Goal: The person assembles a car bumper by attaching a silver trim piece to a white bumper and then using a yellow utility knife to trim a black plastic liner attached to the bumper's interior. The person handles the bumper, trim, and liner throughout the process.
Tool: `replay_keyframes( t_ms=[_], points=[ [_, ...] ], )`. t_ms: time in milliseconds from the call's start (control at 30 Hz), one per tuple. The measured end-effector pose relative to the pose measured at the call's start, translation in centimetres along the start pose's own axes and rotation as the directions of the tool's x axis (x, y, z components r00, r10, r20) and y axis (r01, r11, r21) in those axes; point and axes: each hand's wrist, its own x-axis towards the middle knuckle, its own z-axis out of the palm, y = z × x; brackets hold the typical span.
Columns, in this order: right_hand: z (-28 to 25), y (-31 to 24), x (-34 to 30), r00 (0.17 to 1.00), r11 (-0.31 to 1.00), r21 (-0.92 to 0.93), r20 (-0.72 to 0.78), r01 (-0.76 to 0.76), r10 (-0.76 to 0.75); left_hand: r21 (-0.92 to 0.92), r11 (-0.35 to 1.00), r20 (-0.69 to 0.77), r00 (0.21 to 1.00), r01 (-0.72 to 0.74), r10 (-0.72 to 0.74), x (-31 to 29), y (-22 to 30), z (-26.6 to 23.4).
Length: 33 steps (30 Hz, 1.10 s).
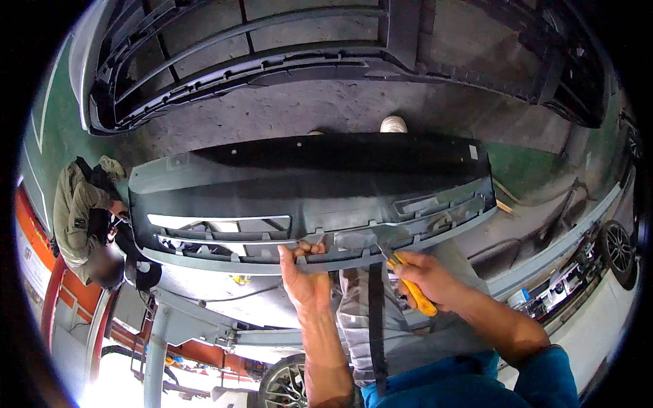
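A long black plastic car panel (258,180) with slots and clip tabs along its near edge lies across in front of me. My left hand (306,275) grips that near edge around the middle, fingers curled over it and thumb pointing up along it. In my right hand (428,277) is a yellow utility knife (420,296), held by the handle. Its blade points up and left, close to the panel's near rim beside a tab; whether it touches the plastic I cannot tell.
At the left end of the panel another person (78,211) in an olive jacket bends in, hands near its edge. A large black bumper frame (306,58) lies beyond on the floor. Grey metal rails (265,338) run nearby, and wheels (617,253) show at right and below.
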Motion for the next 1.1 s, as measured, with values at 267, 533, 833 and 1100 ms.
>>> replay_keyframes(
  t_ms=[267,533,833,1100],
  points=[
    [-1.8,-1.2,3.0,0.989,0.997,-0.047,-0.132,0.062,-0.068,-0.042,0.987,0.056,0.987,0.155,-0.153,3.8,-2.5,0.1],
    [-3.3,-2.0,4.8,0.969,0.994,-0.028,-0.222,0.109,-0.112,-0.049,0.967,0.099,0.964,0.251,-0.245,10.0,-7.2,-2.0],
    [-7.5,-2.1,11.8,0.943,0.982,-0.09,-0.276,0.166,-0.185,0.036,0.929,-0.013,0.929,0.369,-0.369,15.6,-11.7,-3.1],
    [-10.5,-0.7,15.2,0.959,0.994,-0.083,-0.267,0.074,-0.093,0.141,0.889,-0.18,0.894,0.436,-0.41,16.6,-13.2,-6.3]
  ],
)
